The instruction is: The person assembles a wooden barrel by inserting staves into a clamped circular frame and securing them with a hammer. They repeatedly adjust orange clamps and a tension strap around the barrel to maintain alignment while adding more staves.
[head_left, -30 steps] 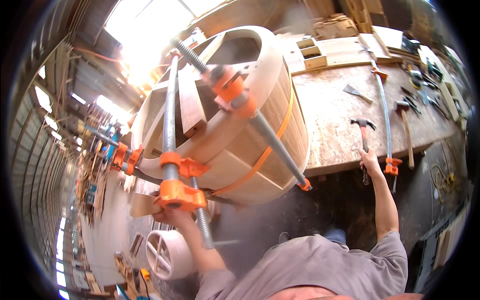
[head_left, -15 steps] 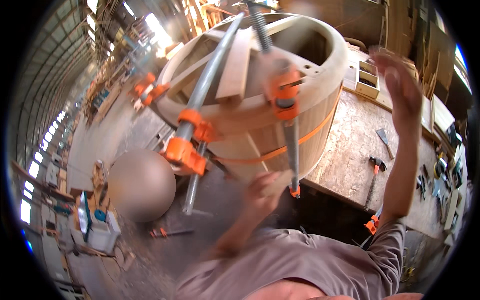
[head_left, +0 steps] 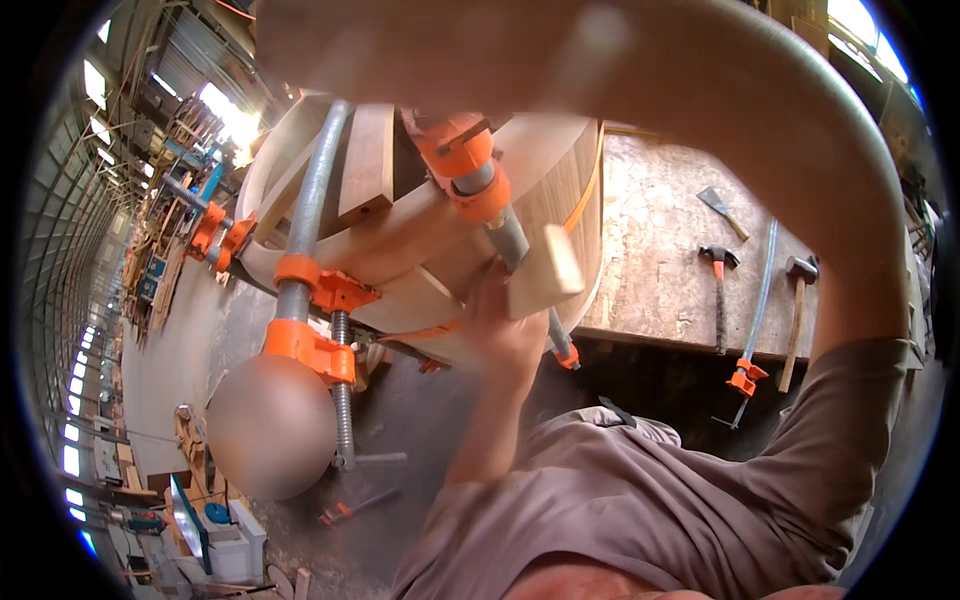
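My left hand (head_left: 497,315), blurred, is closed around a pale wood block (head_left: 545,272) beside the near wall of a large round wooden drum (head_left: 410,300). A pipe clamp with orange jaws (head_left: 470,165) slants across the drum's rim just above the block. On the left, another orange-jawed pipe clamp (head_left: 310,345) lies over the rim, next to a wooden bar (head_left: 367,165). My right arm arches across the top of the view, very close, covering the drum's far part. Its blurred hand (head_left: 330,50) reaches the upper left; the fingers cannot be made out.
On the workbench (head_left: 650,200) at right lie a scraper (head_left: 722,212), a claw hammer (head_left: 719,295), a wooden-handled mallet (head_left: 795,320) and a pipe clamp (head_left: 747,375). Another clamp (head_left: 358,506) lies on the floor. A blurred round patch hides part of the left side.
My right hand has swung from above the bench's right side up and left, over the drum. My left hand has raised the wood block toward the slanting clamp. The view has shifted.
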Demonstrator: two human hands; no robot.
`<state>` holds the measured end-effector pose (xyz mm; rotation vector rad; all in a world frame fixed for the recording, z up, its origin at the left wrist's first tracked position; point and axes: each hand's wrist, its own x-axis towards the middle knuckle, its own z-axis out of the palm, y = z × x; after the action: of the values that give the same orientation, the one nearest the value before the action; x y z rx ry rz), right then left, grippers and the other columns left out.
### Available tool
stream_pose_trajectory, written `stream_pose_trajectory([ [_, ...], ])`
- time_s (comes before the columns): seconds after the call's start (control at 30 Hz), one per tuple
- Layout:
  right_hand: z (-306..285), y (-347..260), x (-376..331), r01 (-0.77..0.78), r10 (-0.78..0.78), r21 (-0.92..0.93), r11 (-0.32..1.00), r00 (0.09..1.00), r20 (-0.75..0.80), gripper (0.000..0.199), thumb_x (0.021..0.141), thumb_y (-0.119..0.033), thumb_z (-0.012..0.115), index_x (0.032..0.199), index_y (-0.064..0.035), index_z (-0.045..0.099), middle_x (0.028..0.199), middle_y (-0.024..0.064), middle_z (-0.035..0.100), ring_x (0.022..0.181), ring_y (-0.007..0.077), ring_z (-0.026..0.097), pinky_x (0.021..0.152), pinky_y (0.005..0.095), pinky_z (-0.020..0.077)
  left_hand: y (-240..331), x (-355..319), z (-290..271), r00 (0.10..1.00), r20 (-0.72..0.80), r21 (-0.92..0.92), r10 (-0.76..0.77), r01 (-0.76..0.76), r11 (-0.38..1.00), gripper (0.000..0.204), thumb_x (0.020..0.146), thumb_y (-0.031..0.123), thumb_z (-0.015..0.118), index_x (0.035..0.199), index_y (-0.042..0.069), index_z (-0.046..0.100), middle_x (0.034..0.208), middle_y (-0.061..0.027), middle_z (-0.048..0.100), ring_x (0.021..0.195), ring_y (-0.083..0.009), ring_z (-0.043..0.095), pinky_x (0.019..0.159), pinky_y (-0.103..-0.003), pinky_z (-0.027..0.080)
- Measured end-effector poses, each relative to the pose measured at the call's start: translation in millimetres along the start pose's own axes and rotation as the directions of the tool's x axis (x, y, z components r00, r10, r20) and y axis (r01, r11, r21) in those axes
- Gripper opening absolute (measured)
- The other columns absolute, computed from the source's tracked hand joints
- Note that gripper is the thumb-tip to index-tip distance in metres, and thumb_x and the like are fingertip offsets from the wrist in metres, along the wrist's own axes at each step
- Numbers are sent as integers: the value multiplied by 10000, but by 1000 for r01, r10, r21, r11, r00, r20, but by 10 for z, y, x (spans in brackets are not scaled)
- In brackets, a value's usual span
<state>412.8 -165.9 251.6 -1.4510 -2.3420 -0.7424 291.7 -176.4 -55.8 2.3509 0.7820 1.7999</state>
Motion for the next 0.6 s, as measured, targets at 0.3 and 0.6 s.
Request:
stream_pose_trajectory([
  [0.3,80,-73,-33,-4,-25,-261,965,994,-109,301,939,-244,620,798,16,678,796,178,675,792,347,662,725,412,527,-74,74,-75,999,28,7,38,-39,999,228,700,72,770,885,72,637,761,-48,594,596,-235,646,515,-342,517],
  [0.6,474,380,-176,20,179,500,866,921,-346,281,955,-259,669,1191,-111,707,1006,117,703,833,218,681,752,346,511,-61,-113,114,970,132,-258,-204,232,938,399,660,45,752,1045,25,646,815,-136,678,695,-333,681,626,-401,567],
])
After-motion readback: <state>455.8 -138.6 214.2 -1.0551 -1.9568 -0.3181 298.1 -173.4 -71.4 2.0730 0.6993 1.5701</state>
